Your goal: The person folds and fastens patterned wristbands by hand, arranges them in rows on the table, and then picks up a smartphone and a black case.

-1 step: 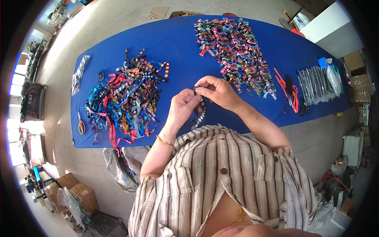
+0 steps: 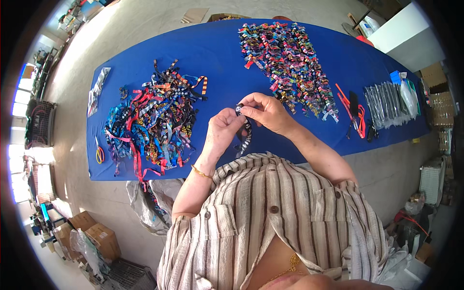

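In front of my chest, above the blue table (image 2: pixel 217 53), both hands pinch a black fabric strap with white printed shapes (image 2: pixel 247 137). My left hand (image 2: pixel 224 129) is closed on it, thumb against fingers. My right hand (image 2: pixel 266 114) grips its upper end between thumb and forefinger, close to the left fingertips. Below the hands the rest of the strap hangs in a bend. Left of my hands lies a tangled heap of colourful printed straps (image 2: pixel 154 121). Beyond my right hand, many short knotted or folded straps (image 2: pixel 290 63) lie in dense rows.
Yellow-handled scissors (image 2: pixel 99 153) and a clear plastic packet (image 2: pixel 98 89) lie at the table's left edge. To the right are red-orange straps (image 2: pixel 349 108), a dark phone-like slab (image 2: pixel 354 102) and a stack of clear-wrapped packs (image 2: pixel 389 105). A grey plastic bag (image 2: pixel 147 208) sits below the near edge.
The strap's upper end has turned slightly between my fingertips, so more of its white print shows. Both hands stay almost in place.
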`<state>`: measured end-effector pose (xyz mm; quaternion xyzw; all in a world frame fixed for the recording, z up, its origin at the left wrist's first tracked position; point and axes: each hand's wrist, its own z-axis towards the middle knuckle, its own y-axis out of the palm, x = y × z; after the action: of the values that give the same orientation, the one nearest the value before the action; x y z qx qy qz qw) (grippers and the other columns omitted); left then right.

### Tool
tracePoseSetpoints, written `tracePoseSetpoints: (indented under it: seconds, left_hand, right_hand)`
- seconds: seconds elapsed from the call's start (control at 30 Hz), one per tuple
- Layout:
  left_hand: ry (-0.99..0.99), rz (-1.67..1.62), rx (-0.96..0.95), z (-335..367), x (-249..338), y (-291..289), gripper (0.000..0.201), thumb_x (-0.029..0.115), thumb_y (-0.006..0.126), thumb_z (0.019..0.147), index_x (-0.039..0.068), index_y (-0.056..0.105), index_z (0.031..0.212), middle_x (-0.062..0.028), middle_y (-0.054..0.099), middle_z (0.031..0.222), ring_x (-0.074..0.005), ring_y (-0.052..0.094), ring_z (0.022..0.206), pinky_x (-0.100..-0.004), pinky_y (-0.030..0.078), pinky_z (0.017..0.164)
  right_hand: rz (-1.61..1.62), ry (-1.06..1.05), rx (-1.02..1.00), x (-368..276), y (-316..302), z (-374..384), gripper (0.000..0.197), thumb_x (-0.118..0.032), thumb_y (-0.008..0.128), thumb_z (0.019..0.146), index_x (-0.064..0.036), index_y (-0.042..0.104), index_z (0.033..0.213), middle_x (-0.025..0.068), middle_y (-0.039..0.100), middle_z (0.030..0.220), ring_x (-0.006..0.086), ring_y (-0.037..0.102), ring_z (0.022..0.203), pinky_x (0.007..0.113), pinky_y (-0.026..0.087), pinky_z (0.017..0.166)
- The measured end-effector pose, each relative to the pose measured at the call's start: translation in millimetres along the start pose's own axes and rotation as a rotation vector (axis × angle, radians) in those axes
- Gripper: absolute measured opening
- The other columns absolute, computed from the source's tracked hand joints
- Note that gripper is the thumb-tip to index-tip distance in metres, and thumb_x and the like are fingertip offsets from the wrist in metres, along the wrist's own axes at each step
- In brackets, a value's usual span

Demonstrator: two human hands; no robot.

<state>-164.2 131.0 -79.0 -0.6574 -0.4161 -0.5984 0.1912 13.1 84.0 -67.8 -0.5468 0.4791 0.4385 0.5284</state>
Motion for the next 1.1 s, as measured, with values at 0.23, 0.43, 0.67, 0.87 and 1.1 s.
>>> tracePoseSetpoints:
  seconds: [0.23, 0.43, 0.67, 0.87, 1.1]
  left_hand:
    - [0.093, -0.168, 0.051, 8, -7, -16, 0.011, 0.008, 0.063, 0.093, 0.003, 0.058, 0.084, -0.0035, 0.065, 0.074, -0.0087, 0.061, 0.062, -0.0214, 0.048, 0.059]
    - [0.07, -0.186, 0.052, 9, -8, -19, 0.017, 0.011, 0.063, 0.094, 0.005, 0.057, 0.08, -0.003, 0.065, 0.074, -0.0084, 0.06, 0.061, -0.0212, 0.047, 0.059]
    - [0.061, -0.201, -0.004, 5, -4, -17, 0.016, 0.012, 0.062, 0.095, 0.005, 0.058, 0.081, -0.0055, 0.068, 0.079, -0.0092, 0.061, 0.064, -0.0211, 0.045, 0.058]
    - [-0.012, 0.0, -0.032, 1, -2, -7, 0.011, 0.009, 0.063, 0.094, 0.002, 0.06, 0.085, -0.0053, 0.067, 0.078, -0.0095, 0.06, 0.062, -0.0227, 0.048, 0.058]
    - [-0.018, -0.068, -0.044, -1, 1, -6, 0.009, 0.006, 0.062, 0.093, 0.001, 0.059, 0.086, -0.0051, 0.067, 0.078, -0.0093, 0.059, 0.063, -0.0226, 0.048, 0.059]
  right_hand:
    - [0.157, 0.273, -0.2, -1, 4, -8, 0.032, -0.019, 0.069, 0.09, -0.0025, 0.056, 0.115, 0.005, 0.072, 0.093, 0.0076, 0.055, 0.057, 0.022, 0.044, 0.05]
    - [0.186, 0.246, -0.212, 18, 6, -7, 0.029, -0.018, 0.07, 0.09, -0.005, 0.058, 0.114, 0.0047, 0.071, 0.099, 0.0057, 0.059, 0.067, 0.02, 0.046, 0.055]
    - [0.132, 0.188, -0.164, 7, -1, -6, 0.026, -0.021, 0.069, 0.09, -0.0027, 0.063, 0.106, 0.0019, 0.067, 0.09, 0.0073, 0.059, 0.072, 0.023, 0.048, 0.06]
    - [0.055, 0.023, -0.048, -2, 4, 3, 0.026, -0.025, 0.069, 0.09, -0.0008, 0.065, 0.098, 0.0019, 0.066, 0.083, 0.0068, 0.058, 0.068, 0.024, 0.047, 0.057]
    - [0.033, 0.128, -0.062, -7, 3, -1, 0.023, -0.02, 0.068, 0.091, -0.0041, 0.063, 0.108, -0.0004, 0.064, 0.072, 0.0057, 0.055, 0.056, 0.022, 0.043, 0.05]
